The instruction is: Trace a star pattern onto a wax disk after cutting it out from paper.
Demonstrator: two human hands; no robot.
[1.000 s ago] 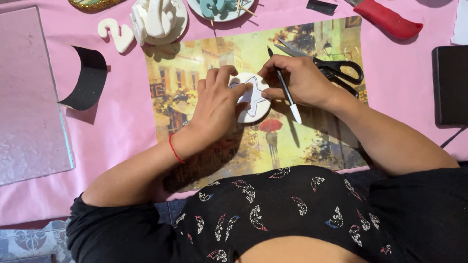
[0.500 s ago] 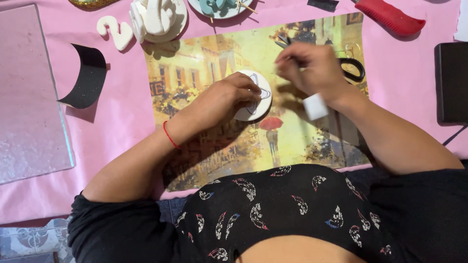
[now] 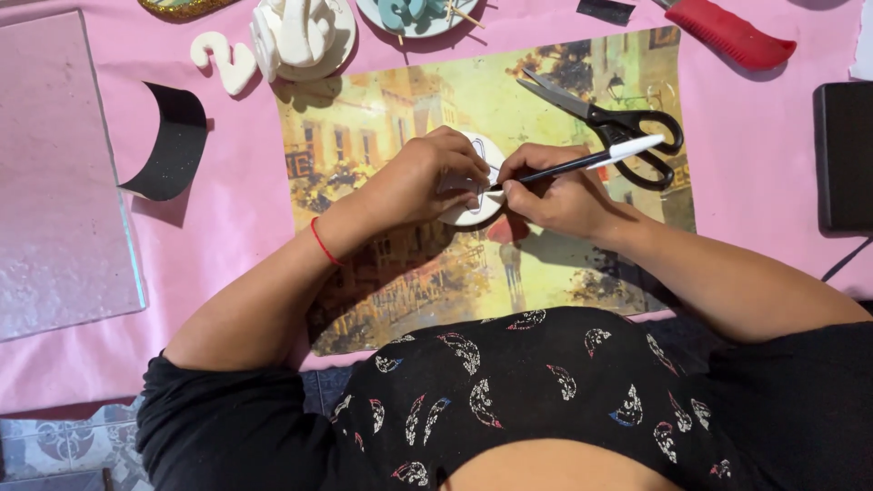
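Left hand (image 3: 427, 182) pins the white round foam piece (image 3: 473, 211); right hand (image 3: 555, 191) grips a black-and-white pen (image 3: 573, 164), outline seemingly unfinished.

Person wears a black top with a scattered print of small curved shapes in white, with touches of red and blue. Black sleeves are pushed up above the elbows; forearms bare. Thin red string bracelet (image 3: 322, 242) circles the left wrist. No rings or watch visible on left hand (image 3: 427, 177) or right hand (image 3: 555, 186).
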